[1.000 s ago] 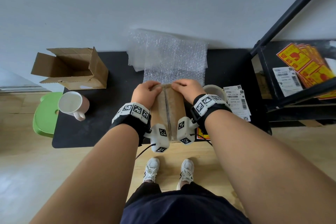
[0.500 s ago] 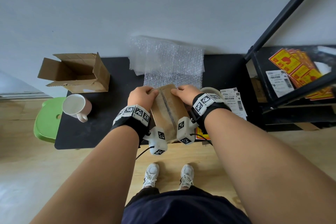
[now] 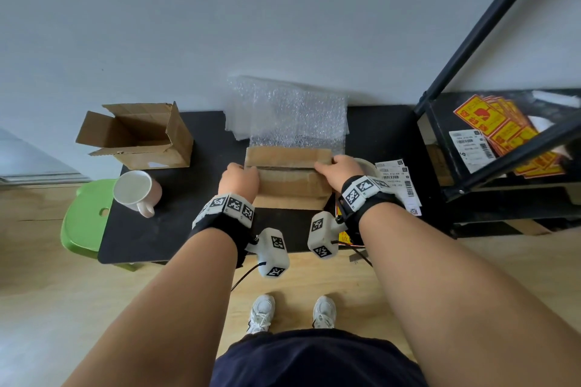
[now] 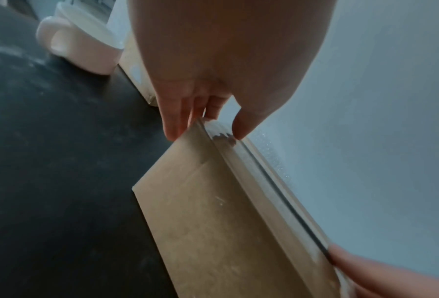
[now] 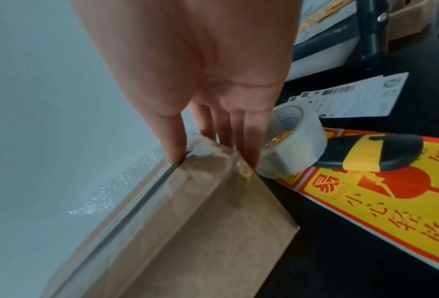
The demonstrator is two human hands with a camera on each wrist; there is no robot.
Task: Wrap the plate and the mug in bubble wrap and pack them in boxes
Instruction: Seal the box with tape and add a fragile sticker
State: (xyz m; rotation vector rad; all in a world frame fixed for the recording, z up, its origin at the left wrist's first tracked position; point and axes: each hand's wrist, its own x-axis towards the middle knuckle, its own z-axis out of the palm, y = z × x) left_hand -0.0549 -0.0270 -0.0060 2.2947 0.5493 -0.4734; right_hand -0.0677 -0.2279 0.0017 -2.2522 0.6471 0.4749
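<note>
A closed flat cardboard box [image 3: 289, 179] lies crosswise on the black table [image 3: 176, 229], with clear tape along its top seam. My left hand [image 3: 239, 179] is at its left end and my right hand [image 3: 339, 171] at its right end. In the wrist views the fingers [image 4: 177, 121] of each hand run straight down the box's [image 4: 213, 221] end faces, thumbs on top by the seam [image 5: 187, 242]. The pink mug [image 3: 135, 190] lies on its side at the left, bare. Bubble wrap [image 3: 292, 116] lies behind the box. No plate shows.
An open cardboard box [image 3: 138, 135] stands at the back left. A tape roll [image 5: 294, 145], shipping labels [image 3: 396, 179], yellow fragile stickers [image 5: 391, 201] and a black-and-yellow handled tool [image 5: 373, 151] lie right of the box. A green stool [image 3: 85, 217] sits left, a black shelf [image 3: 503, 135] right.
The closed box has turned about a quarter turn, from pointing away from me to lying crosswise. Both hands moved apart with it, from its far end to its two ends.
</note>
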